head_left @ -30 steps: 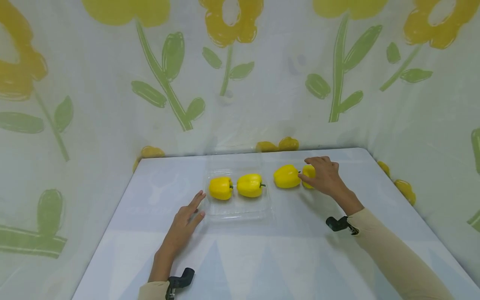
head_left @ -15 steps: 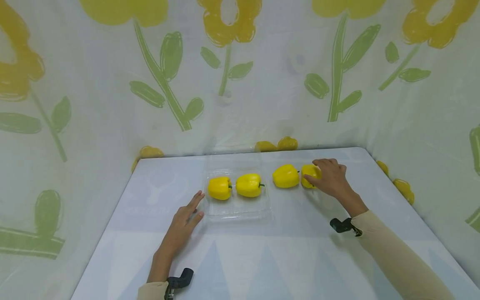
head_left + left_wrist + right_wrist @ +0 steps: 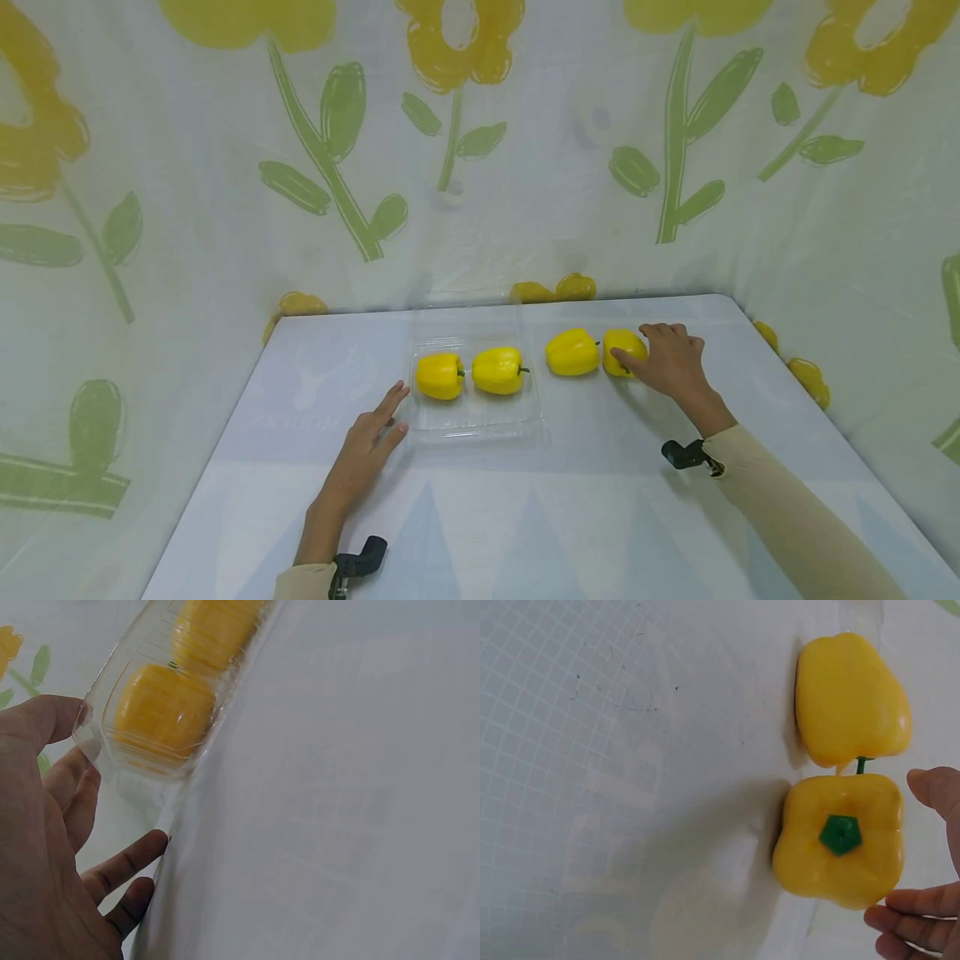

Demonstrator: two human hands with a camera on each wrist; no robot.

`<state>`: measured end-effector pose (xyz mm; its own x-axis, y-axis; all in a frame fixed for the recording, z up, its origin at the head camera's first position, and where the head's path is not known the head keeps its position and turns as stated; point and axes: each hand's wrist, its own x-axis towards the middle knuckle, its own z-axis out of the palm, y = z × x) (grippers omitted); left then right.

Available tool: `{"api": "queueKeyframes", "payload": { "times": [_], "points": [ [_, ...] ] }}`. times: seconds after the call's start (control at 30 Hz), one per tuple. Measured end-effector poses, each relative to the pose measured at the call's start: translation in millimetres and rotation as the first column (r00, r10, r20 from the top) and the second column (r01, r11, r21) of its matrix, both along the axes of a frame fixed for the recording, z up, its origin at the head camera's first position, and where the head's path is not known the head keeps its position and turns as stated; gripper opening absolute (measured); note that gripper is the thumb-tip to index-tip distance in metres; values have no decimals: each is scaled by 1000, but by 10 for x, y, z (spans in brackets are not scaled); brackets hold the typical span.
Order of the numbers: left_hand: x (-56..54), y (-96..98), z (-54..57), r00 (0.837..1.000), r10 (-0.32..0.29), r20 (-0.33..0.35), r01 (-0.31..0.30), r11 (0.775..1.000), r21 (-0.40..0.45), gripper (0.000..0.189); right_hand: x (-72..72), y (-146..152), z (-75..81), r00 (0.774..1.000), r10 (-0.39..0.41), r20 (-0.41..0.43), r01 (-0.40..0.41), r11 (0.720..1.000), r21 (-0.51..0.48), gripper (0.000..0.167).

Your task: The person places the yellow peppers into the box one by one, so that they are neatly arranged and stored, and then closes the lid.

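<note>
My left hand [image 3: 367, 446] rests at the left edge of a clear plastic clamshell box [image 3: 480, 421], fingers spread. In the left wrist view its thumb and a finger touch the box's corner. Two yellow bell peppers lie inside, a left one [image 3: 440, 377] and a right one [image 3: 500, 371]. My right hand [image 3: 667, 362] stands around the rightmost yellow bell pepper [image 3: 840, 844], whose green stem faces the right wrist camera. There the thumb is apart from it and the fingertips lie at its lower edge. Another bell pepper [image 3: 572, 352] lies just left of it.
All of this is on a white table [image 3: 480, 517] with pale blue triangles. The box's clear raised lid [image 3: 468, 317] stands at the table's back edge. A flowered curtain [image 3: 555, 167] encloses the back and sides.
My right hand has shifted to the right and uncovered more of the rightmost bell pepper. The left hand and the box stay where they were.
</note>
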<state>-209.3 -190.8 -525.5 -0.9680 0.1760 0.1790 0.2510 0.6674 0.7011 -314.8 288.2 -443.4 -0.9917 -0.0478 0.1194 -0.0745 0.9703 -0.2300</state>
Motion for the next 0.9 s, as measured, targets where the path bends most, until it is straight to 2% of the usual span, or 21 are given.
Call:
{"api": "queueKeyframes", "payload": {
  "times": [0.37, 0.5, 0.7, 0.9],
  "points": [
    [-1, -17, -5, 1000, -17, -1, 17, 1000, 25, 56, -61, -69, -99, 999, -23, 24, 22, 999, 44, 93],
    [-13, -1, -35, 1000, -23, -3, 23, 1000, 20, 57, -74, -66, -118, 999, -43, 25, 41, 997, 61, 92],
    [-11, -7, -5, 1000, -18, -2, 18, 1000, 15, 56, -83, -53, -119, 998, -48, 36, 46, 998, 47, 93],
    [-25, -17, -6, 1000, -10, 5, 10, 1000, 3, 57, -88, -52, -70, 999, -32, 34, 31, 999, 13, 83]
  ]
}}
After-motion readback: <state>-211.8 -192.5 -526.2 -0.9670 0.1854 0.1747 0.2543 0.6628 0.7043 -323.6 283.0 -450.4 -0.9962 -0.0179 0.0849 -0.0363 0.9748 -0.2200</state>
